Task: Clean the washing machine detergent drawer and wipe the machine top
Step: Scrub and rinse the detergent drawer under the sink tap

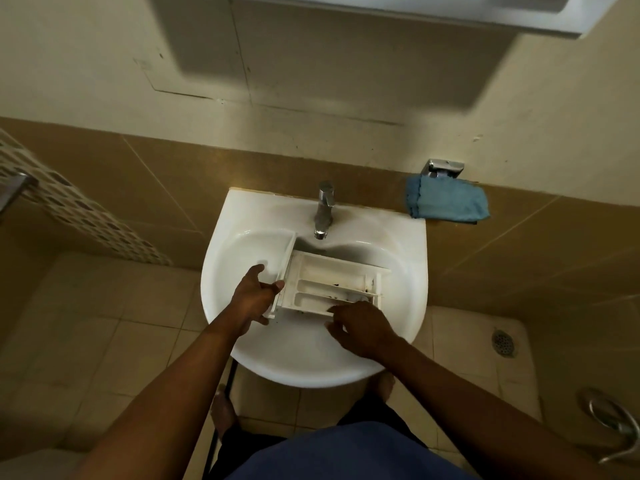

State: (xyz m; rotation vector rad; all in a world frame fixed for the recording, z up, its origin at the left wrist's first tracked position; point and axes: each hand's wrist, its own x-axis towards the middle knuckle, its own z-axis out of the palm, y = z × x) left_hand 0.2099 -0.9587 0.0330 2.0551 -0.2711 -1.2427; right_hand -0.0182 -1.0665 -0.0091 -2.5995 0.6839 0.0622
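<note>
Left hand (254,296): grips the left-end front panel of the detergent drawer (329,278), thumb on its face and fingers curled behind, probably to steady it.
Sink (311,362): holds the drawer across its basin, where rinse water can drain.
Drawer compartments: open side up, with dark specks of grime; no pooled water can be made out.
Tap (325,209): above the drawer's far wall, no stream visible.
Right hand (363,329): fingers bent over the near wall, thumb below, pinching it.
Blue cloth (448,202): folded on the ledge right of the sink, likely kept for wiping.
</note>
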